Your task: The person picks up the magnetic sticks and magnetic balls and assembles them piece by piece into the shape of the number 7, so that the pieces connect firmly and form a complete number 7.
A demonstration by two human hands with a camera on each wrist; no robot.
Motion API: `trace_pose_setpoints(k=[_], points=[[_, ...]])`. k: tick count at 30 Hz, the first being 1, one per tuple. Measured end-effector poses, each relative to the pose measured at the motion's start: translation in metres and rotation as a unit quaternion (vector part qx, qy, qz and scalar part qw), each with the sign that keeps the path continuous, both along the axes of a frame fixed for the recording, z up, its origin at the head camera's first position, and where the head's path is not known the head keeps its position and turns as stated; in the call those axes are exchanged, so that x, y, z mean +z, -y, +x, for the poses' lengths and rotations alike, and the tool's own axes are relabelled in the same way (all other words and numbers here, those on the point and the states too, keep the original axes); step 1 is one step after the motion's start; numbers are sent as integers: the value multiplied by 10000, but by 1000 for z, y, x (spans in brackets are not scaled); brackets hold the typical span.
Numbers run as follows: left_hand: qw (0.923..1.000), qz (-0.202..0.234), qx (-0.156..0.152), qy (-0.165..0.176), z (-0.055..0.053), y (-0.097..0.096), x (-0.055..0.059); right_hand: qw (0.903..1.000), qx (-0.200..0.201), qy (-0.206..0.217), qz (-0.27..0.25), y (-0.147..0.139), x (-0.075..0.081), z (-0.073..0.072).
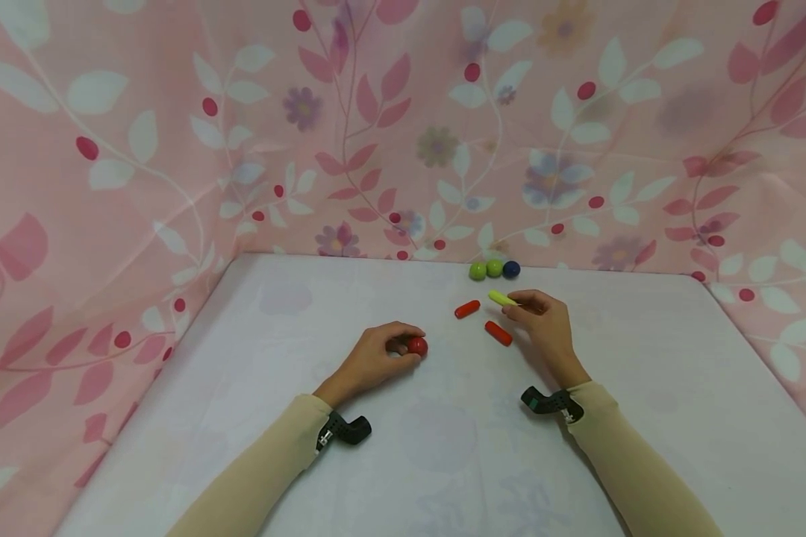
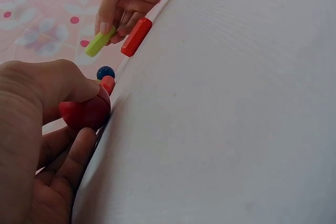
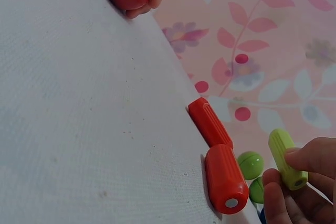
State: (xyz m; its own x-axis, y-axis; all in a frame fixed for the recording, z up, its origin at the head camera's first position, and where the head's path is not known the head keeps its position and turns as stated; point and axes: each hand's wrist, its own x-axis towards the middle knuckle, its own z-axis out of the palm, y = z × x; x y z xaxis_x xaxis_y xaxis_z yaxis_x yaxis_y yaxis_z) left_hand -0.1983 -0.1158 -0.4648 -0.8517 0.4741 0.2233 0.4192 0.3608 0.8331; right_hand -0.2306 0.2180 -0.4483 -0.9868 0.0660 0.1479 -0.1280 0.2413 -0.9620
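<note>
My left hand (image 1: 381,354) grips a shiny red ball (image 1: 417,346) between thumb and fingers, low over the white table. Farther right, my right hand (image 1: 542,322) pinches a short yellow-green ribbed stick (image 3: 287,158) by one end, raised above the tabletop in the wrist views. Two red ribbed sticks lie close by: one red stick (image 1: 467,309) left of the right hand, and a nearer red stick (image 1: 498,333) just below it, with a pale round spot on its end in the right wrist view.
Two green balls (image 1: 478,271) and a dark blue ball (image 1: 511,269) stand in a row near the back edge of the white table (image 1: 403,477). Behind and at the sides hangs a pink floral cloth (image 1: 389,134). Each wrist wears a black camera mount (image 1: 349,430).
</note>
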Motion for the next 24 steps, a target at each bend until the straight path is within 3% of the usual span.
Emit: trace_pose_setpoints(k=[18, 24], points=[[9999, -69, -33, -107, 1, 0, 3, 9983, -309, 203, 448, 1, -5, -1], [9999, -110, -13, -85, 1, 1, 3, 9948, -409, 183, 919, 1, -10, -1]])
